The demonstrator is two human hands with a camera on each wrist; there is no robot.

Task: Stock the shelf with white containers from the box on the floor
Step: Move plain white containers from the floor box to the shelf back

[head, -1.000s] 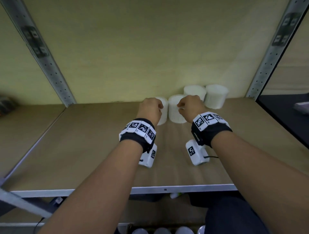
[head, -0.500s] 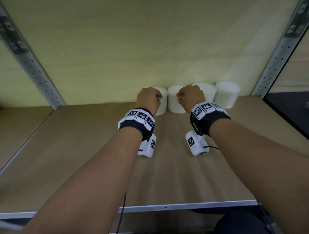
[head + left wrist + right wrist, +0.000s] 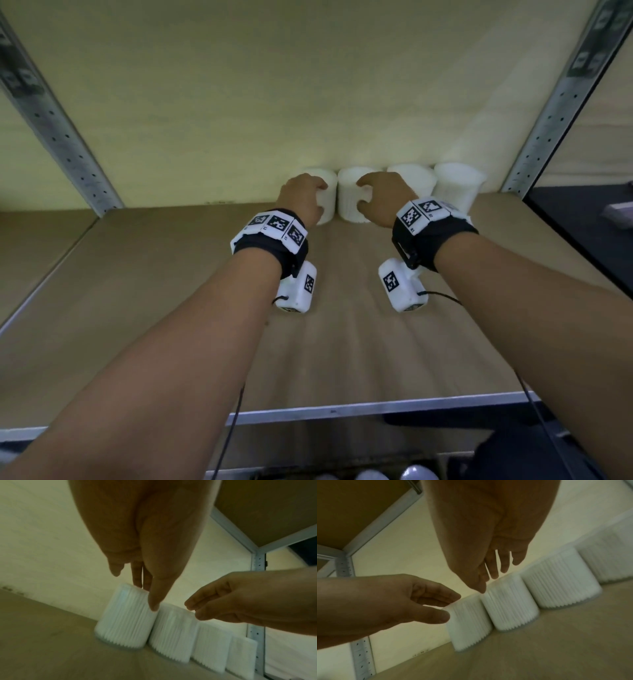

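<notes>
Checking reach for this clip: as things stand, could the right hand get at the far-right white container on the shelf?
Probably yes. The right hand sits open at the second container, two along from the far-right container. That one stands at the row's end beside the upright, its front face unblocked.

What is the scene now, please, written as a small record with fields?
shelf: wooden board, metal posts
white containers: four, upright, in a row along the back wall
left hand: fingers loosely spread at the leftmost container, grip not clear
right hand: fingers relaxed at the second container
box: not clearly in view
</notes>
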